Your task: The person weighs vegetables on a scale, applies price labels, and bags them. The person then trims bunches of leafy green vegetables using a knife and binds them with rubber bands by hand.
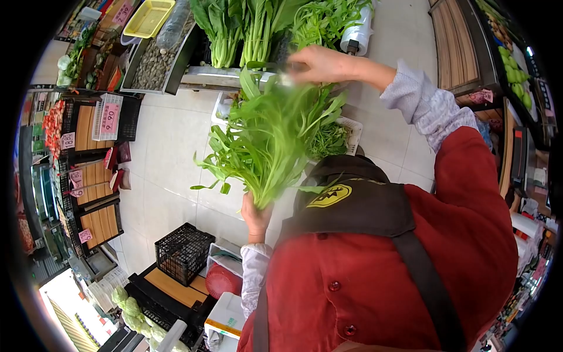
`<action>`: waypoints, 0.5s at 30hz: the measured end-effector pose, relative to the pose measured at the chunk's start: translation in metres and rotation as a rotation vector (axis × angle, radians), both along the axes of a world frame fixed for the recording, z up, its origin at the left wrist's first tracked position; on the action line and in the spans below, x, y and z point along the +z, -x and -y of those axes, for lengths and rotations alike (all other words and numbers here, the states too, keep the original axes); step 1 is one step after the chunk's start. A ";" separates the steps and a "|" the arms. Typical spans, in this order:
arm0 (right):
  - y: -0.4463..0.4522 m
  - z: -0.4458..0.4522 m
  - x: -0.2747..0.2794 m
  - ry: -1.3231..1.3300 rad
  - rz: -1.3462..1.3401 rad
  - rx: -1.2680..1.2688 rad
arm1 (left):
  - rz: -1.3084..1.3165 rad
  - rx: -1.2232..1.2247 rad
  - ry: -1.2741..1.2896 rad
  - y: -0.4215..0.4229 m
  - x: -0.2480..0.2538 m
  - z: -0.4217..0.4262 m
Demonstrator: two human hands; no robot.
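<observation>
A big bunch of leafy greens with long pale stems, like water spinach, is gripped in my left hand, fingers wrapped round its lower end. The leaves fan upward and partly blur with motion. At the bunch's far end, my right hand has its fingers curled together and smeared at the tips; what they hold cannot be made out. Beneath the bunch, a white crate contains more greens, partly hidden by the leaves.
Upright leafy vegetables and loose greens stand on the display ahead, beside a plastic bag roll. A tray of shellfish sits left of them. Black crate, red basket and white box are at lower left.
</observation>
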State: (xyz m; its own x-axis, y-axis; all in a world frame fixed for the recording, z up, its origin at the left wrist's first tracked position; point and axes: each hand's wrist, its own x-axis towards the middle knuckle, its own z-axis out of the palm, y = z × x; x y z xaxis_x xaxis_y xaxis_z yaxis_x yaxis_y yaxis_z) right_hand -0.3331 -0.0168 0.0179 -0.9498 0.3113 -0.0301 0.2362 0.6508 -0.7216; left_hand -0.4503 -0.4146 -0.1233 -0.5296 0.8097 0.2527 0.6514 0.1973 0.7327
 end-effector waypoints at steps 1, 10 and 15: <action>0.001 -0.003 -0.002 0.000 -0.001 -0.002 | -0.001 -0.002 0.000 0.001 0.000 -0.001; -0.001 -0.008 0.005 -0.076 -0.052 0.056 | 0.016 0.012 0.016 0.002 -0.002 -0.002; -0.004 -0.005 0.016 -0.229 -0.080 0.094 | 0.102 0.064 0.071 0.003 -0.007 0.001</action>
State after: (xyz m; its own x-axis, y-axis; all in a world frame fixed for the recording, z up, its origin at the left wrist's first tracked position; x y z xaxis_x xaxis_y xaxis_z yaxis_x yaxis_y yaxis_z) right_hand -0.3293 -0.0117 0.0342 -0.9715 0.2111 0.1074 0.1147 0.8160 -0.5665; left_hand -0.4529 -0.4154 -0.1305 -0.6006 0.7874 0.1385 0.5589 0.2896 0.7770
